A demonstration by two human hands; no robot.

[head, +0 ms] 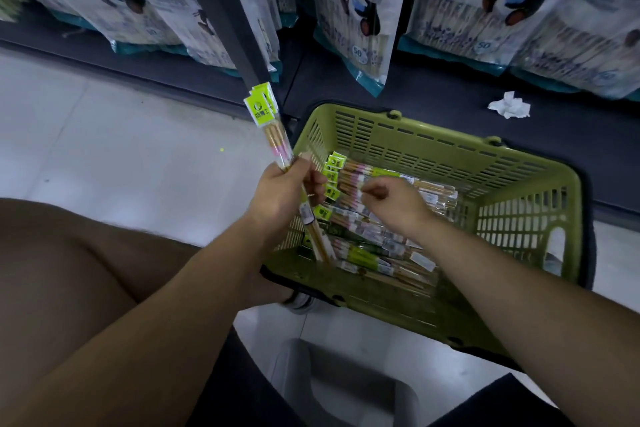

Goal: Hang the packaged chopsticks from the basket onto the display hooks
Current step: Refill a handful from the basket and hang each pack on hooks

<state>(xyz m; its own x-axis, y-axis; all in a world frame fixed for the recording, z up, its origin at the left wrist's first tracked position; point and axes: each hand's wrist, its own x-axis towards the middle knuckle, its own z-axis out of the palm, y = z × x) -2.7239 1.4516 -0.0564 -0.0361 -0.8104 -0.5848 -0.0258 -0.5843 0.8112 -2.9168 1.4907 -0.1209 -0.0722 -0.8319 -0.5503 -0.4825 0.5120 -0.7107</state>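
Head view: green basket (450, 163) on floor.
Left hand (282, 192): grips tilted bundle of chopstick packets (273, 128).
Right hand (394, 203): fingers curled above loose packets (374, 246); grasp unclear.

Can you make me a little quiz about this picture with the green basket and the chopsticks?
1. True or false: the basket is red.
2. What does the left hand grip? A) a spoon B) packaged chopsticks C) a cup
3. Fill the gap: the big bags behind the basket show a ____.
Key: 1 false; 2 B; 3 panda.
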